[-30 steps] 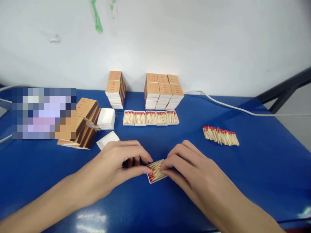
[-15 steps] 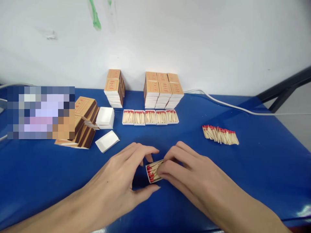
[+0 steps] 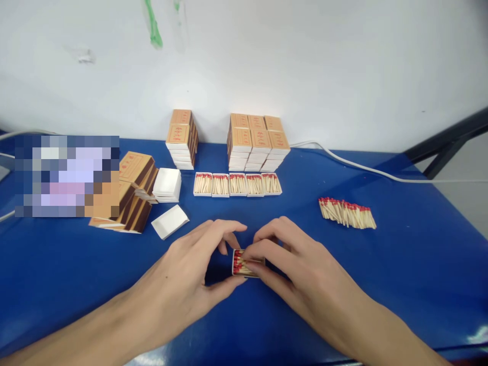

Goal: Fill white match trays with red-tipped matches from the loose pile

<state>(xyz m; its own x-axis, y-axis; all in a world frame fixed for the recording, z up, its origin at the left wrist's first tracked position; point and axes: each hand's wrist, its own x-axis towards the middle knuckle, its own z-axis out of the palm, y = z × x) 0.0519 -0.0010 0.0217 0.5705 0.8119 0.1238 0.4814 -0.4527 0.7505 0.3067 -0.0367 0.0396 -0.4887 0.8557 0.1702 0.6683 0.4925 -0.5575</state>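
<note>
A small white matchbox tray (image 3: 234, 264) full of red-tipped matches (image 3: 238, 263) lies on the blue table in front of me. My left hand (image 3: 190, 272) curves around its left side with fingers apart. The left thumb meets the near edge, while the index finger hangs beyond the far edge. From the right, my right hand (image 3: 293, 264) reaches over the tray, thumb and index finger pinched on matches inside it. Those fingers hide the tray's right part.
Behind the hands is a row of filled trays (image 3: 237, 184). Matchboxes stand in a left stack (image 3: 179, 137) and a right stack (image 3: 259, 140) by the wall. White trays (image 3: 168, 183), a single tray (image 3: 170, 222) and box sleeves (image 3: 133, 190) lie left; loose matches (image 3: 346, 212) lie right. A cable (image 3: 358, 165) crosses the back.
The tray has turned to lie straighter, and my left thumb has come against its near edge. My right fingers have shifted left, further over the match heads.
</note>
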